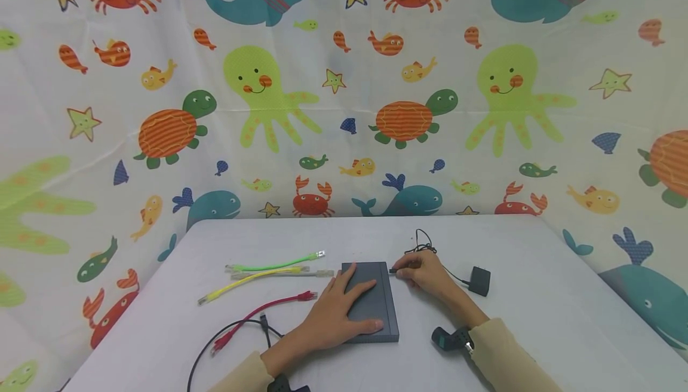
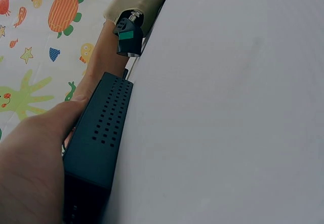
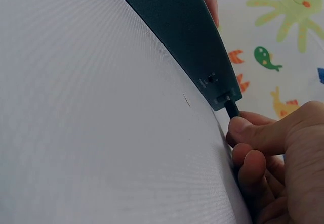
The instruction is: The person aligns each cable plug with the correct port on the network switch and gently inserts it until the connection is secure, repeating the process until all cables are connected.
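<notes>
A dark grey flat box [image 1: 371, 302], apparently a network switch, lies on the white table. My left hand [image 1: 335, 311] rests on its top with the fingers spread. In the left wrist view, the thumb lies along the vented side of the box [image 2: 98, 133]. My right hand [image 1: 424, 272] pinches a small black plug [image 1: 393, 270] at the box's right side, near the far corner. Seen from the right wrist, the plug [image 3: 232, 107] points into a small socket, some of its metal tip showing; how deep it sits I cannot tell.
A black power adapter [image 1: 479, 281] and its coiled cord [image 1: 421, 247] lie right of the box. Green [image 1: 276, 262], yellow [image 1: 247, 281], grey [image 1: 314, 273] and red [image 1: 263, 308] network cables lie left, with a black cable [image 1: 201, 353] near the left forearm.
</notes>
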A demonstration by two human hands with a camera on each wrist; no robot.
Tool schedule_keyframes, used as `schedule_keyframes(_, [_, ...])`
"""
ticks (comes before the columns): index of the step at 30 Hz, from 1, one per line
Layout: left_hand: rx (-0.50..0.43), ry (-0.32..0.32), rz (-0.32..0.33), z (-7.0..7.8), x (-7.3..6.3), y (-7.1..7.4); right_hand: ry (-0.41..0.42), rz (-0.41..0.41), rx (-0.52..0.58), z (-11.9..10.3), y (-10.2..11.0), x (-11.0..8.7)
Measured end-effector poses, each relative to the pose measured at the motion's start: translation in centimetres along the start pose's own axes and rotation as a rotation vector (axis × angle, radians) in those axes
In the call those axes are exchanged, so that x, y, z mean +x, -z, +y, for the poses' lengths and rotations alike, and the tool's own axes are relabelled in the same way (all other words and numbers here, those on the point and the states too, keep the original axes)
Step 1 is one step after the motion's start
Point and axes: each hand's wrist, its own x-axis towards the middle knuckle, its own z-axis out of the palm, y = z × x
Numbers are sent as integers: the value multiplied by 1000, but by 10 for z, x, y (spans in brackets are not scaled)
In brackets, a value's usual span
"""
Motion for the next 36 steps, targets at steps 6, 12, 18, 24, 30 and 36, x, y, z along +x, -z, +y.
schedule_keyframes(6, [-4, 3, -5, -1, 0, 0, 2, 0, -2, -1, 0, 0])
schedule_keyframes(12, [-7, 10, -6, 0, 1, -1, -9, 6, 0, -2, 0, -1])
schedule_keyframes(18, [-7, 17, -13, 0, 0, -1, -8, 14, -10, -1, -1, -2])
schedule_keyframes(24, [-10, 18, -9, -1, 0, -1, -1, 13, -10, 0, -2, -1])
schedule_keyframes(30, [-8, 22, -9, -2, 0, -1, -10, 10, -7, -1, -1, -1])
schedule_keyframes(36, [-4, 19, -8, -2, 0, -1, -16, 7, -2, -1, -1, -1])
